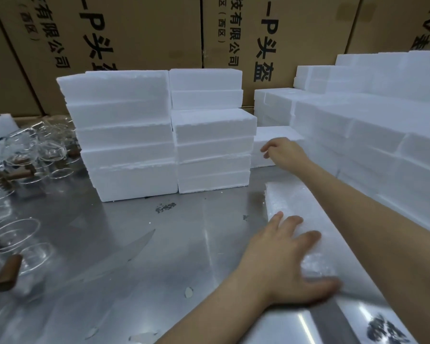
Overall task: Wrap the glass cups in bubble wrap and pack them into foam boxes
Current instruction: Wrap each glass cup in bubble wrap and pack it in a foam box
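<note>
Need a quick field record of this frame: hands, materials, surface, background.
left hand: flat, fingers spread, pressing on the bubble wrap roll
right hand: reaching to a low foam box, fingers open, no grip visible
foam boxes: two closed stacks at centre, larger pile at right
glass cups: clustered at left, unwrapped
surface: metal table
background: cardboard cartons

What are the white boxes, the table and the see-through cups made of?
The white boxes look like foam: matte, grainy, with crumbly edges. The table seems to be metal, probably steel: grey, smooth and shiny, mirroring the light. The cups look like clear glass, since you see through them and only thin rims show; some seem to have brown handles, perhaps wood, though the blur leaves that open.
</note>
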Available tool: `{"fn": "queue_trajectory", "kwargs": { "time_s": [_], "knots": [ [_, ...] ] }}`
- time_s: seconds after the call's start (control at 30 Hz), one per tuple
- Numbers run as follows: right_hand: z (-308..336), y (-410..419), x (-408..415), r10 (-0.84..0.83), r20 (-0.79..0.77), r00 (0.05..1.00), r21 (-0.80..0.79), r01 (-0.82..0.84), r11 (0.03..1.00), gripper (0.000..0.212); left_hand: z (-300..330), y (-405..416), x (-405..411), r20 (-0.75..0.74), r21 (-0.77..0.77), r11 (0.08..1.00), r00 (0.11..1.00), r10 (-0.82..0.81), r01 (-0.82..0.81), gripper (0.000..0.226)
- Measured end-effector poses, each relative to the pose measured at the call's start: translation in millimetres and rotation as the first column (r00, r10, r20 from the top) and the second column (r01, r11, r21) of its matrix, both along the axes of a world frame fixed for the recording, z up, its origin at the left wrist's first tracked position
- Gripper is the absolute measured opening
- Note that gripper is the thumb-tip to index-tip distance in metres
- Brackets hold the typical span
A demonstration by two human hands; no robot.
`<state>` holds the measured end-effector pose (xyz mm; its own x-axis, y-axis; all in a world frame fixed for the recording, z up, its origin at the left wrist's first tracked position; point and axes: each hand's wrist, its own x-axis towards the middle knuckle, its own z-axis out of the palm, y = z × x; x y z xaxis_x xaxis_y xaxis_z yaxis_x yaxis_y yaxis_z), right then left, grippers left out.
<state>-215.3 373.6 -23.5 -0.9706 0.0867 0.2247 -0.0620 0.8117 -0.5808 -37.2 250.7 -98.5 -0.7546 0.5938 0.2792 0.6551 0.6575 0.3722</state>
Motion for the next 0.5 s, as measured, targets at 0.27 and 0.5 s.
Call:
{"fn": "queue_trajectory", "kwargs": {
  "time_s": [0.27, 0.5],
  "knots": [
    [19.9, -28.2, 22.3, -0.225, -0.105, 0.969, -0.288, 0.187, 0.939, 0.04, 1.2, 8.7, -17.0, 0.128, -0.014, 1.0, 0.992, 0.023, -0.022, 0.095],
    [-4.0, -75.1, 103.4, -0.14, -0.302, 0.943, -0.579, -0.064, 0.813, 0.031, 7.1, -105.0, 32.5, -0.049, 0.017, 0.991, 0.989, 0.137, -0.136, 0.067]
  ]
}}
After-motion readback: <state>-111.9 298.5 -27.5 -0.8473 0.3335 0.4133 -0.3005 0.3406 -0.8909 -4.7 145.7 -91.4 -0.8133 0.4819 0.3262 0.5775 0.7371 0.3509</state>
